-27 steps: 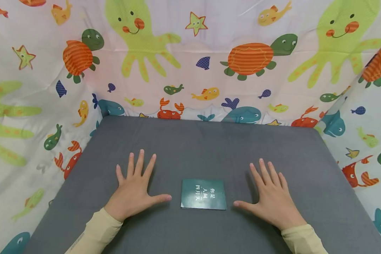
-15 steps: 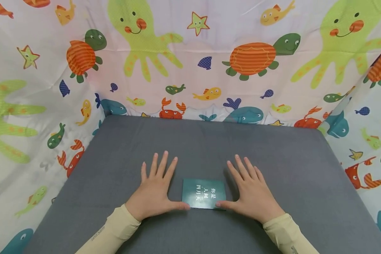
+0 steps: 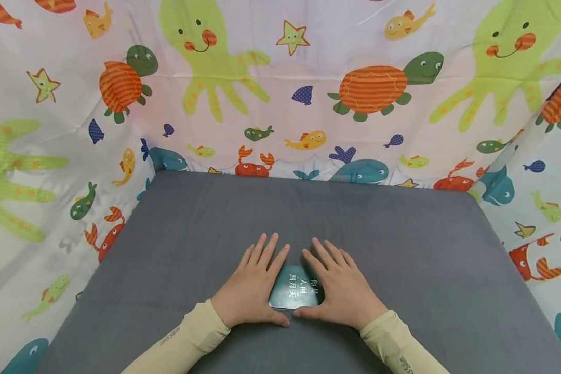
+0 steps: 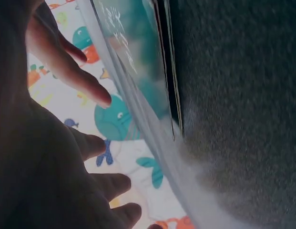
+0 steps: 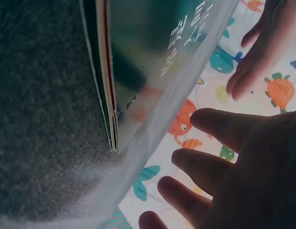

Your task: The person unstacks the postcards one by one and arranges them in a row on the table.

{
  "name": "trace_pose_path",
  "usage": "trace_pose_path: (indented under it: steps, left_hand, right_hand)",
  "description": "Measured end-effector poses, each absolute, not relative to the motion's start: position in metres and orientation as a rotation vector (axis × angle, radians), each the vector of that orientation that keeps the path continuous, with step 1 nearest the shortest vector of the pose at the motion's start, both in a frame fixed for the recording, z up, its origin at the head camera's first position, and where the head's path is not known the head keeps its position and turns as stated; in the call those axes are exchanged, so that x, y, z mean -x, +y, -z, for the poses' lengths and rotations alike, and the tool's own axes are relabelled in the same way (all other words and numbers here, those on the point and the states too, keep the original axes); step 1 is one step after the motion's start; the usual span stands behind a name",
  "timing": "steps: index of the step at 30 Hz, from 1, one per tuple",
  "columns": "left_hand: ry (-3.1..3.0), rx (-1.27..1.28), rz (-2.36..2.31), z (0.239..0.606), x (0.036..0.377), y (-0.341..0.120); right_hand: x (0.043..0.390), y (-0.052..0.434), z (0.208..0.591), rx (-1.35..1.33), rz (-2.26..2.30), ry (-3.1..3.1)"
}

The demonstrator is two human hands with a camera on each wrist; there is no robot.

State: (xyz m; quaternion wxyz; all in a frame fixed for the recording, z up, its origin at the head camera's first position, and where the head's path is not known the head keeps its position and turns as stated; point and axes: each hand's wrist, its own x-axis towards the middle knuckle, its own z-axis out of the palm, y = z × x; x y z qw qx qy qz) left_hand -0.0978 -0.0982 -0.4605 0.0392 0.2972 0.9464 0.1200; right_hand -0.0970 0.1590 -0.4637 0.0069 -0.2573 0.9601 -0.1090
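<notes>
A small thin dark-green book (image 3: 295,288) with white Chinese characters lies flat on the grey surface. My left hand (image 3: 250,291) hovers over its left side, fingers straight and spread, the thumb pointing inward near the book's front edge. Over the right side is my right hand (image 3: 343,291), its fingers likewise straight and spread. The hands hide the book's side edges in the head view. Both wrist views show the glossy cover and page edges of the book (image 4: 143,62) low beside the fingers (image 5: 195,167), with a gap between; neither hand grips it.
The grey padded tabletop (image 3: 308,218) spreads around the hands. A white curtain (image 3: 280,67) printed with sea animals stands along the back and both sides.
Both hands have moved inward from either side, from well apart to over the book's left and right sides. The book has stayed in place on the grey surface.
</notes>
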Motion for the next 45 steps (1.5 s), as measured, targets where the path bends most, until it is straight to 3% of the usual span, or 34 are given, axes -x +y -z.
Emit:
trace_pose_path:
  steps: [45]
  left_hand:
    - [2.776,-1.071,-0.355,0.468,0.115,-0.092]
  right_hand:
    - [0.103,0.164,0.459,0.843,0.502,2.829]
